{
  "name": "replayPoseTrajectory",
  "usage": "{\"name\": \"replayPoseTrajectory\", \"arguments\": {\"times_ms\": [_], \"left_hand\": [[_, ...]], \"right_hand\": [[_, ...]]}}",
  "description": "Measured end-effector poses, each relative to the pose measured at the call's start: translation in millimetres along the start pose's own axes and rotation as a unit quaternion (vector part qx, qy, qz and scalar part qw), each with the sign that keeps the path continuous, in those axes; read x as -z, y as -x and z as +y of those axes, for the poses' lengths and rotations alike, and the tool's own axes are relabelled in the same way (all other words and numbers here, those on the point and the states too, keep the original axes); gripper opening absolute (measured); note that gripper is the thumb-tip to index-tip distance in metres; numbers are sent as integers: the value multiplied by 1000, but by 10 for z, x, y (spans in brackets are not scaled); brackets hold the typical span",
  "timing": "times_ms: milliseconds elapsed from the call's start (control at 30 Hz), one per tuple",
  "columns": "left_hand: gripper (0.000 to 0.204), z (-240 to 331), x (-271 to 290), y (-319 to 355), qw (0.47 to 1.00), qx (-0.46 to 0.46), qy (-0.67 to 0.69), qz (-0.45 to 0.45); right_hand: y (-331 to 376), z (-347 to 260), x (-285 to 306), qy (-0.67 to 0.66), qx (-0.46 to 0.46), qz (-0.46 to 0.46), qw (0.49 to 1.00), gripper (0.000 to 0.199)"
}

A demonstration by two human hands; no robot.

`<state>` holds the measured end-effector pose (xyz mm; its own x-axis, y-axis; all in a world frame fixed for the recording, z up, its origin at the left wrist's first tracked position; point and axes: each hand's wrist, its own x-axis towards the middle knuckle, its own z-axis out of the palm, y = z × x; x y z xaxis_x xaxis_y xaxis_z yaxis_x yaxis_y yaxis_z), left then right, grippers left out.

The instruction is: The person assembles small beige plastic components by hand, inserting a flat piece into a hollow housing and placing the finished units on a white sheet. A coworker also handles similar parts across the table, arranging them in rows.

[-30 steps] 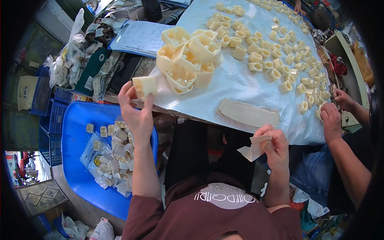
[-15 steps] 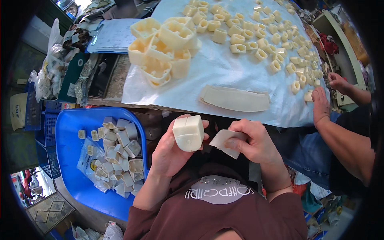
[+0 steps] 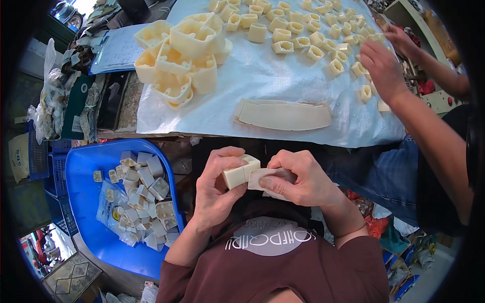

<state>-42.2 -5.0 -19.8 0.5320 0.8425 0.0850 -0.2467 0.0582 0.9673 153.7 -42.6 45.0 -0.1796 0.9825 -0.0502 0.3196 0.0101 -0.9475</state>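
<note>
My left hand (image 3: 214, 184) grips a cream-coloured, box-like moulded plastic part (image 3: 236, 175) in front of my chest, fingers over its top and thumb beneath. My right hand (image 3: 298, 177) pinches a folded pale sheet (image 3: 262, 178) that looks like sandpaper. The sheet's edge rests against the right side of the part. Beyond my hands, a stack of curved strips (image 3: 283, 115) of similar sheet lies on the table. Larger hollow cream parts (image 3: 189, 60) are piled at the table's left.
Many small hollow cream pieces (image 3: 283, 35) spread over the white-covered table (image 3: 192, 121). A blue tub (image 3: 86, 202) at left holds plastic parts (image 3: 144, 197). A clipboard (image 3: 118, 48) lies behind. At right, another person's hands (image 3: 384, 63) reach among the small pieces.
My hands have come together: the part has turned in my left hand, and the folded sheet now meets its side. The other person's hands have moved farther back across the table.
</note>
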Motion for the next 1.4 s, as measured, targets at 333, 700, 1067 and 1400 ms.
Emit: {"name": "replayPoseTrajectory", "arguments": {"times_ms": [333, 700, 1067, 1400], "left_hand": [[40, 22, -30, 20, 1000, 7, 1, -7], [44, 31, -74, 7, 1000, -5, 1, -19], [43, 66, -100, -6, 1000, 3, -20, -16], [27, 116, -205, -12, 994, -2, -49, 97]], "right_hand": [[-2, 97, -32, -5, 6, 2, 1000, 19], [-15, 72, -30, -9, -1, 0, 1000, 18], [-25, 106, -38, 11, 11, 24, 1000, 20], [-35, 282, -107, 90, 111, 140, 980, 44]]}}
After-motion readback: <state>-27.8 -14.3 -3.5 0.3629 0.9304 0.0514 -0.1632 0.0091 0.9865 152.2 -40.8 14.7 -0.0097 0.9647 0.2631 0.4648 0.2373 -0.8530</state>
